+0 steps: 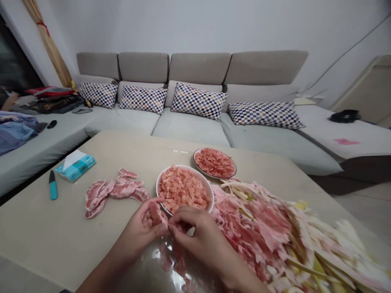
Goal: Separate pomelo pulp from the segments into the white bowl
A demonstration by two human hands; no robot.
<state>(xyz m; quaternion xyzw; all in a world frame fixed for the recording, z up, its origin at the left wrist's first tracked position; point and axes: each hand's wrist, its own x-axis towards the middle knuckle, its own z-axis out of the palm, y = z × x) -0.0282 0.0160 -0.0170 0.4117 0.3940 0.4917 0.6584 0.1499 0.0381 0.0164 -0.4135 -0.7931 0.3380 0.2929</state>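
My left hand (145, 224) is closed around a pink pomelo segment (157, 213), held just in front of a white bowl (210, 195). The thumb and fingers of my right hand (195, 230) pinch at the segment's near end; whether they grip membrane or flesh is too small to tell. Peeled pomelo flesh (183, 188) fills the bowl. Behind it stands a dark-rimmed plate (195, 160) heaped with more pink flesh pieces (215, 162). Unpeeled segments (100, 195) lie to the left. A large heap of membranes and rind (269, 224) spreads to the right.
A tissue pack (76, 166) and a small knife with a teal handle (53, 189) lie at the table's left. Beyond the beige table (122, 150) runs a grey sofa (189, 128) with checkered cushions (198, 101). Shiny clear material and pink scraps show below my hands.
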